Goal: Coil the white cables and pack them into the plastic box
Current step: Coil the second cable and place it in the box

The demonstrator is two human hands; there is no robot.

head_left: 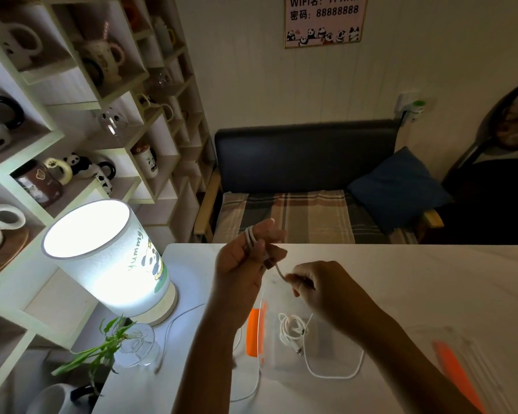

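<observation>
Two white cables showed: one coiled cable lay inside the plastic box; the other cable looped around the raised left hand fingers, the right hand pinching its end.

We see a lit lamp with a panda print at the counter's far left corner, its thin cord trailing toward us. Just beside it, a glass vase holding a green plant. Shelves on the left hold panda mugs. Beyond the counter: a dark-backed sofa with plaid seat cover and blue cushion. WiFi sign on the wall.
</observation>
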